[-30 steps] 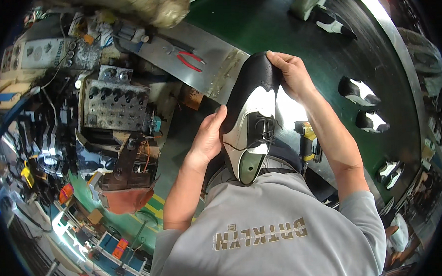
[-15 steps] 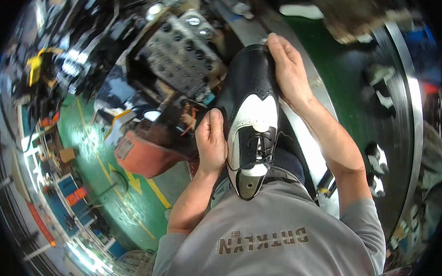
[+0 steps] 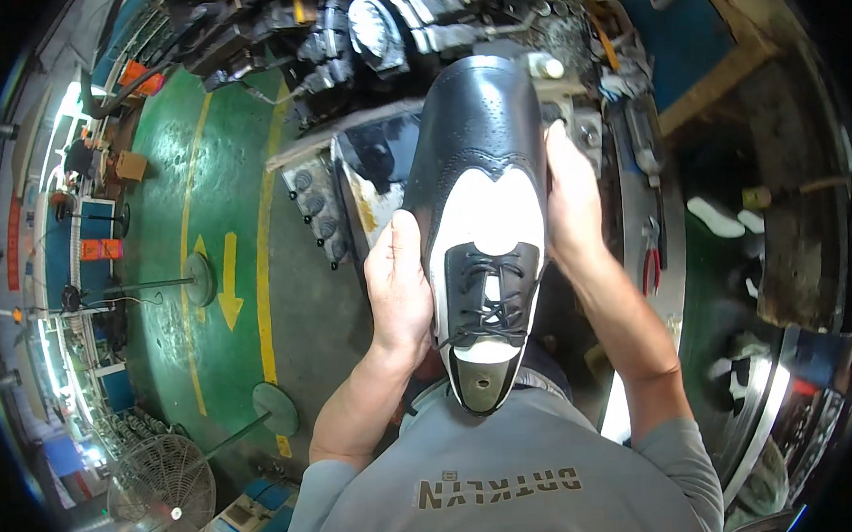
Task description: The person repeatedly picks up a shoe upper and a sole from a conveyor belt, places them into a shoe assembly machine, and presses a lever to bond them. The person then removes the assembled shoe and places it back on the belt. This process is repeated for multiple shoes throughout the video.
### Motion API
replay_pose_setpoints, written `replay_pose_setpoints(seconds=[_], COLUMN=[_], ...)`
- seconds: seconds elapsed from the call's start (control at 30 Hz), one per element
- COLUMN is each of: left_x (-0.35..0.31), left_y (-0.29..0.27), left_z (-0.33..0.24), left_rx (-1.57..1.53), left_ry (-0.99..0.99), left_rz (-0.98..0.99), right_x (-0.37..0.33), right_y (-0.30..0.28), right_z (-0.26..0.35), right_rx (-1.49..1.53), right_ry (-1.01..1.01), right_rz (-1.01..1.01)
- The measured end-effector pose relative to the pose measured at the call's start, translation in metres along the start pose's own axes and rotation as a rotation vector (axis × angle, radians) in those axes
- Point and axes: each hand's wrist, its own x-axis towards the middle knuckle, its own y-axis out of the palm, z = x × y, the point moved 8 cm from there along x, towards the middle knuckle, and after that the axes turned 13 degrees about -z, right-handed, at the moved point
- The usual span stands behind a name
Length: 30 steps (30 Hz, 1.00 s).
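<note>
One shoe before machinery, pliers rightward

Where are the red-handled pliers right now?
In the head view, the red-handled pliers lie on the metal strip, to the right of the right hand.

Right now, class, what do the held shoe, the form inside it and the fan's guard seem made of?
Shoe: leather or synthetic, smooth, glossy, perforated; the highlights fit either.
Form: probably hard plastic; evenly coloured, smooth, dull green-brown.
Fan guard: likely metal, dull grey; it looks thin and wiry.
</note>
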Motion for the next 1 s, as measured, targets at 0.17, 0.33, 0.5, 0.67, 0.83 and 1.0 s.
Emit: replay_pose_setpoints(seconds=[0.17,0.33,0.5,0.67,0.83,1.0], left_x=[0.057,0.117,0.171,0.204,0.214,0.211], left_y=[-0.018,-0.018,-0.01,-0.015,-0.016,-0.015], left_z=[-0.031,-0.043,-0.038,-0.032,-0.027,-0.031], left_rx=[-0.084,-0.19,-0.295,-0.262,-0.281,-0.295], left_ry=[-0.03,-0.047,-0.02,0.021,-0.011,-0.037], left_rz=[-0.036,0.028,-0.122,-0.175,-0.191,-0.16], right_x=[0.017,0.056,0.095,0.12,0.124,0.118], right_y=[0.053,0.084,0.099,0.106,0.108,0.112], right_z=[-0.028,-0.041,-0.049,-0.061,-0.067,-0.061], right_rx=[0.181,0.131,0.207,0.201,0.189,0.192], right_ry=[0.198,0.259,0.23,0.145,0.149,0.179], right_rz=[0.016,0.027,0.043,-0.025,-0.09,-0.105])
